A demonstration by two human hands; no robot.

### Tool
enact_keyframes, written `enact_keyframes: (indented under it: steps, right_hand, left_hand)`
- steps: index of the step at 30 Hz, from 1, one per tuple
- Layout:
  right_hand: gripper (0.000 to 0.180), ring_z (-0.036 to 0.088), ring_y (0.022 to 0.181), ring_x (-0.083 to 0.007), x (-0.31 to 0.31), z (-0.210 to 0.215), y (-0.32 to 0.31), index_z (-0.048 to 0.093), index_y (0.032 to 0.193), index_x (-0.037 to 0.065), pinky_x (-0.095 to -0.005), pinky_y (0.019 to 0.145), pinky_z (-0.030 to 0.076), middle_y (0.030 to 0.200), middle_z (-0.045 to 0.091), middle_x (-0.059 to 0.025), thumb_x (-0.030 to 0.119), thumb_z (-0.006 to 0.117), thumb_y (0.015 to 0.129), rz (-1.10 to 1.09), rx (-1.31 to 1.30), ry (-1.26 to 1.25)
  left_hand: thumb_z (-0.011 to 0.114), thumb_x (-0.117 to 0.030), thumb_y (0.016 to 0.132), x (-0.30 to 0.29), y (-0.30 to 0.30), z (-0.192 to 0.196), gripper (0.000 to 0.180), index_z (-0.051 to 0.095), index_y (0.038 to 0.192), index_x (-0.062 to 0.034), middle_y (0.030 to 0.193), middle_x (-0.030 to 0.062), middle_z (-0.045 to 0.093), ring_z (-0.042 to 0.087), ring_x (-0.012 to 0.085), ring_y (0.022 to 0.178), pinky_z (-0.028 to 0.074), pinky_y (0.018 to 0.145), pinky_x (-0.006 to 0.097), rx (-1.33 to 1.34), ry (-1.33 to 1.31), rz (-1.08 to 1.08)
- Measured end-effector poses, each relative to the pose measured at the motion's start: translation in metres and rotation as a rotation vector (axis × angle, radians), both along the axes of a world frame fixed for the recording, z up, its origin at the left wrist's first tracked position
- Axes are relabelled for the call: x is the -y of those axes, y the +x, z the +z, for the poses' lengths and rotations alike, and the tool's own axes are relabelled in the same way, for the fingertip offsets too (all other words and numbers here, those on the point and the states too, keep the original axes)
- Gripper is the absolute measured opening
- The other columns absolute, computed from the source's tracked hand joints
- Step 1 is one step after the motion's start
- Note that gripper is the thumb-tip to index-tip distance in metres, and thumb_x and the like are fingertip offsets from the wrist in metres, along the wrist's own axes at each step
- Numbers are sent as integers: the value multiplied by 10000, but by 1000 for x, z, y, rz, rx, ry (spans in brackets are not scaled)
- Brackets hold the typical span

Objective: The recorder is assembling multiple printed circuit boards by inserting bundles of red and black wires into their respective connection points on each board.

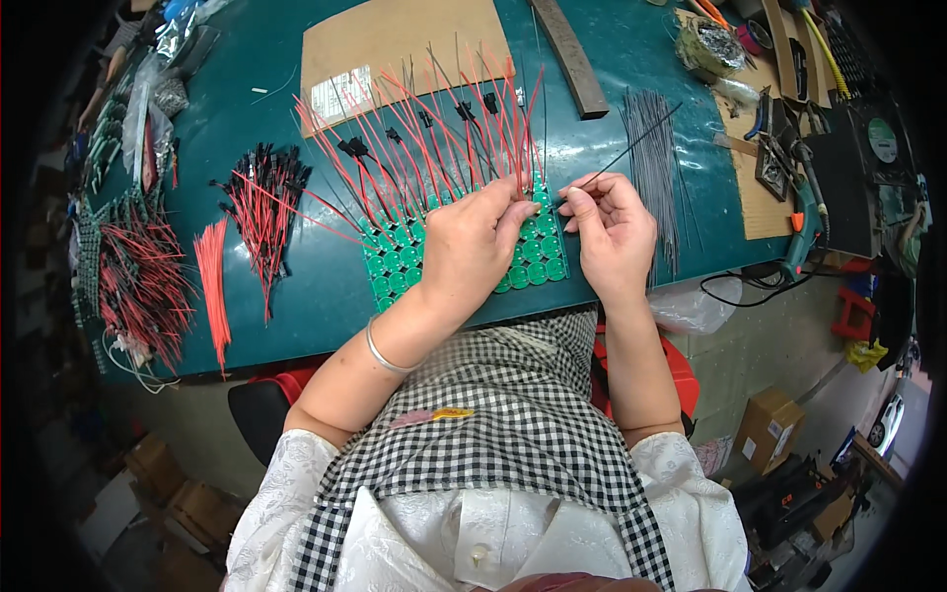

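Note:
A panel of joined round green circuit boards (pixel 395 266) lies on the bench in front of me. Many red and black wires (pixel 424 148) stand up from its far rows, some with small black connectors. My left hand (pixel 469 242) rests over the panel, thumb and fingers pinched by its right part; what they grip, if anything, is hidden. At the panel's right edge, my right hand (pixel 614 237) is closed on a thin dark wire (pixel 631 146), which slants up and away to the right. Beyond that hand lies a bundle of loose dark grey wires (pixel 649 178).
To the left lie a bundle of red wires (pixel 212 286), red-black wires with connectors (pixel 266 207) and a pile of wired boards (pixel 143 276). Cardboard (pixel 404 49) and a metal bar (pixel 572 59) sit beyond the panel. Pliers (pixel 760 113) and a teal-handled tool (pixel 804 237) lie right.

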State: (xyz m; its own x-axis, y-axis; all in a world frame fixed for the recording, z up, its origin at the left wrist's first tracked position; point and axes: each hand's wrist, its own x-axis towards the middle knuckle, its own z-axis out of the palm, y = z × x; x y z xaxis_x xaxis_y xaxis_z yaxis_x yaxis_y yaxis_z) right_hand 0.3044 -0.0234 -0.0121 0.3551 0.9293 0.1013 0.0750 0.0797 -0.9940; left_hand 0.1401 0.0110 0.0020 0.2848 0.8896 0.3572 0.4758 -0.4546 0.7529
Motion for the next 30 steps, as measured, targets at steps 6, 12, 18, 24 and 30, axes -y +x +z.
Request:
enact_keyframes:
  steps: [6,12,18,24,30]
  right_hand:
    - [78,703,716,-115,-1,0,0,641,957,-34,-244,592,557,877,708,-82,20,694,934,-26,87,14]
    - [71,707,705,-131,-1,0,1,634,944,-32,-251,598,558,872,710,-94,12,688,932,-51,124,27]
    - [69,709,707,-137,0,1,1,630,949,-31,-265,617,564,868,707,-93,6,686,930,-69,126,-5]
    - [76,709,703,-143,0,1,1,629,946,-33,-269,617,567,867,705,-93,8,690,928,-72,129,6]
    - [82,705,702,-142,1,0,2,631,946,-35,-270,619,565,870,706,-97,10,696,925,-75,145,20]
  left_hand:
    - [772,-6,855,0,2,0,327,710,1176,11,777,103,749,720,115,661,572,594,249,4,12,10]
    - [748,-18,890,5,5,11,210,716,1092,34,764,85,738,693,106,631,559,577,248,235,-123,52]
    - [744,-29,904,4,9,22,93,733,961,43,741,65,726,672,77,601,523,531,224,247,-293,-25]
    - [751,-35,899,-2,13,16,92,736,951,39,732,57,721,671,83,585,519,523,229,176,-260,-28]
    - [753,-38,896,-1,15,10,95,741,946,42,742,57,728,675,88,587,521,524,229,176,-264,-23]
